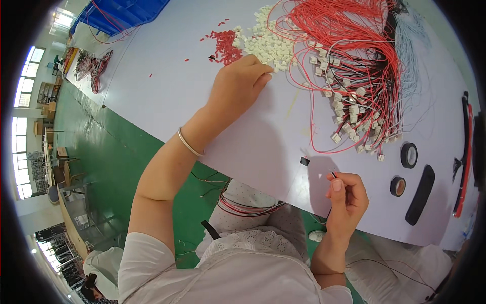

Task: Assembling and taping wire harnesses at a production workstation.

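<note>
Loose white connectors (274, 43) heaped just beyond left hand (239, 80), its grip unclear, wire tips (332, 174) pinched in right hand (348, 200)

Small cream connectors (272, 44) in a loose heap; dark wire end (332, 174) well apart

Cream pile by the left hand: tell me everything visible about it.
The cream pile is a loose, uneven heap of small, blocky pieces that look like plastic, lying on the pale table with stragglers at its edges. Red pieces border its left, and red wires cross its right side. The left hand is at its near edge, contact unclear.
</note>
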Motion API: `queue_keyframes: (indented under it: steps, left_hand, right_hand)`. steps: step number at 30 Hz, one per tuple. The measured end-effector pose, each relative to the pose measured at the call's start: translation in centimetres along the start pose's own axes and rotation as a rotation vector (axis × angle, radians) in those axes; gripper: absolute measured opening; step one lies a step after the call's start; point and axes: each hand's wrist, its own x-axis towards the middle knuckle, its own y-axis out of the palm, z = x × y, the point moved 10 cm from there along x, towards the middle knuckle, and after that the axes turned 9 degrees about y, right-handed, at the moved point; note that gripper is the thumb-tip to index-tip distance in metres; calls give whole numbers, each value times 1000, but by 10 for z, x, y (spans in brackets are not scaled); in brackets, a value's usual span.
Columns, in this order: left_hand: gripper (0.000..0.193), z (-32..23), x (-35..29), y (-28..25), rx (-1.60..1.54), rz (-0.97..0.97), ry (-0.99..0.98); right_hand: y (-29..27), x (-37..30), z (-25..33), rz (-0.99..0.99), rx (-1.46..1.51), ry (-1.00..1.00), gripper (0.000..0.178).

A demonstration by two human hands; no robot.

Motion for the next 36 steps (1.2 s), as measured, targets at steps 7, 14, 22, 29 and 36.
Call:
queue_keyframes:
  steps: [7, 14, 22, 29, 36]
  left_hand:
    - [10, -18, -18, -16, -390, 8, -247]
    - [12, -106, -60, -13, -1561, -16, -549]
    - [22, -169, -67, -32, -1649, 2, -435]
    - [21, -186, -75, -34, -1698, 24, -323]
    - [35, -71, -139, -56, -1559, -260, -538]
  right_hand:
    - [-3, -17, 6, -11, 22, -29, 19]
    - [-6, -51, 26, 38, 98, -117, 17]
    - [-27, -95, 55, 15, 117, -198, 18]
    - [-43, -125, 62, -46, 94, -289, 10]
    - [-58, -124, 63, -46, 72, -337, 11]
